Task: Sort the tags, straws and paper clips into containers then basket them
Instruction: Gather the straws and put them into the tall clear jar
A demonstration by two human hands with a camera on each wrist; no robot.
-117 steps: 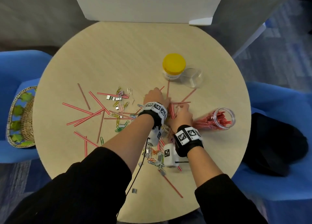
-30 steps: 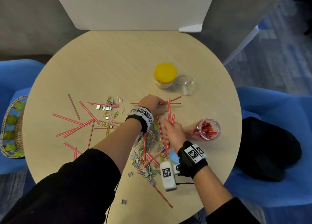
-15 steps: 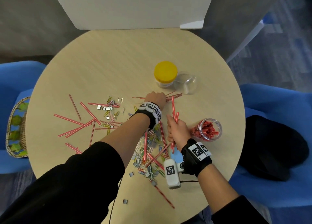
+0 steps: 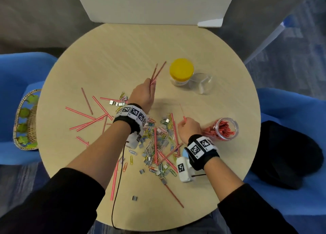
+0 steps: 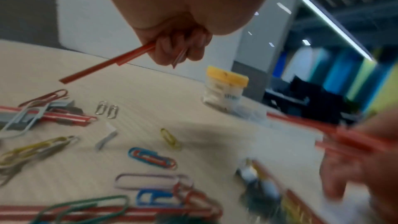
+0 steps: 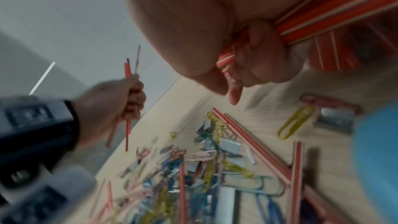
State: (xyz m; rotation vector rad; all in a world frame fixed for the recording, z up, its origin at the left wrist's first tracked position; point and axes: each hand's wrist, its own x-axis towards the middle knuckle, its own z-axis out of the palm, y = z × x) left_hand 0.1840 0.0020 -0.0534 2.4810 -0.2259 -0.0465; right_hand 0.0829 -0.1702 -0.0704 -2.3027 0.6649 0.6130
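Observation:
My left hand [image 4: 144,94] is raised over the table's middle and grips two red striped straws [image 4: 157,71] that point up and away. The left wrist view shows its fingers [image 5: 172,47] curled round them. My right hand [image 4: 189,128] is fisted round a bunch of straws [image 6: 323,16], just left of the clear jar [image 4: 224,128] lying on its side with red straws in it. A heap of coloured paper clips, grey tags and straws [image 4: 158,145] lies between my forearms. More loose straws [image 4: 88,115] lie to the left.
A yellow-lidded jar [image 4: 181,71] stands at the back beside a clear lid [image 4: 201,82]. A woven basket [image 4: 26,119] sits on the blue chair at the left. A dark bundle [image 4: 285,154] lies on the right chair. A lone tag [image 4: 134,198] lies near the front edge.
My left hand has lifted off the table with two straws and moved left. My right hand has stayed near the jar, its straws tilted so that little shows above the fist.

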